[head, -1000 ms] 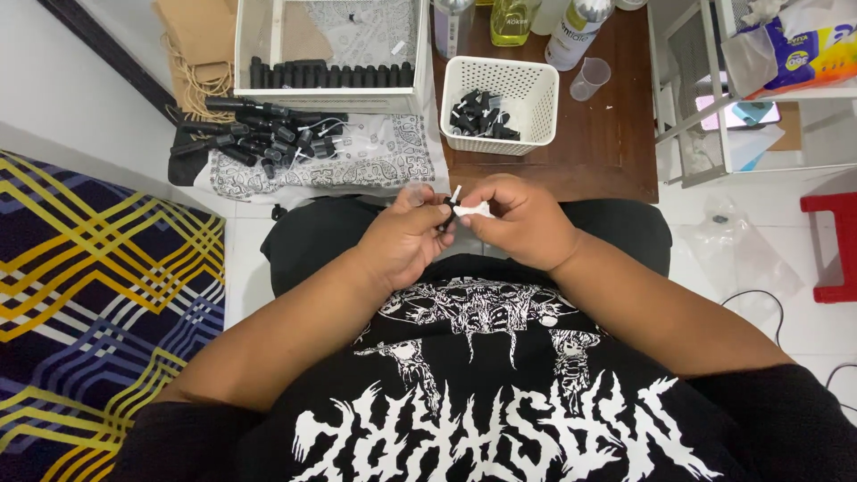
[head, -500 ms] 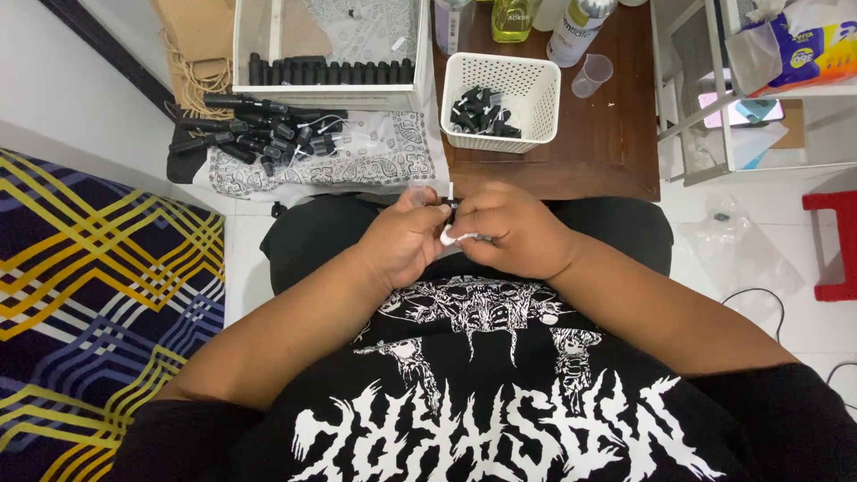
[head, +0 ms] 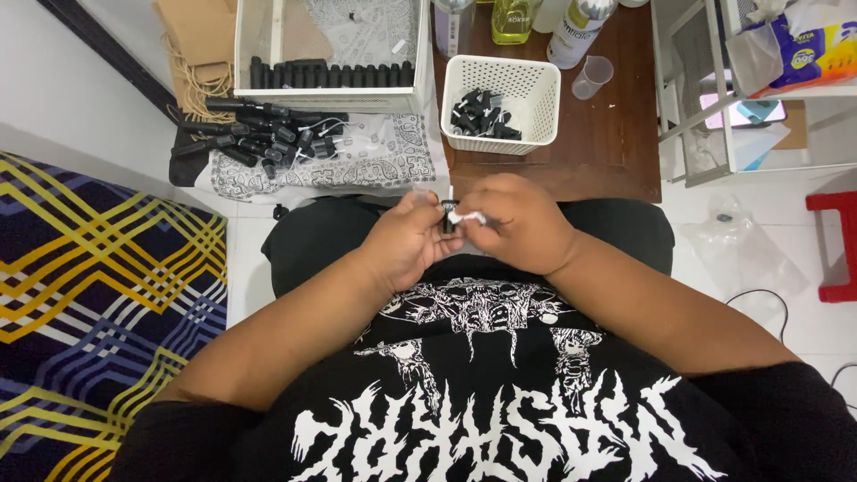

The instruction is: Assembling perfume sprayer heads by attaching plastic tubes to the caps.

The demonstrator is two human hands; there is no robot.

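My left hand and my right hand meet in front of my chest, over my lap. Between their fingertips sits a small black sprayer part with a thin white tube sticking up; the left fingers pinch the black piece, and the right fingers hold a small white bit against it. Both hands are closed around it, so most of the piece is hidden. Straight ahead on the brown wooden table stands a white perforated basket holding several black caps.
A white box with a row of black bottles stands at the back left. Loose black sprayers lie on a patterned cloth. Bottles and a small clear cup stand on the table. A white rack is right, a striped rug left.
Both hands have stayed together, working the small piece; they shifted slightly and the thin white tube now points upward between them.
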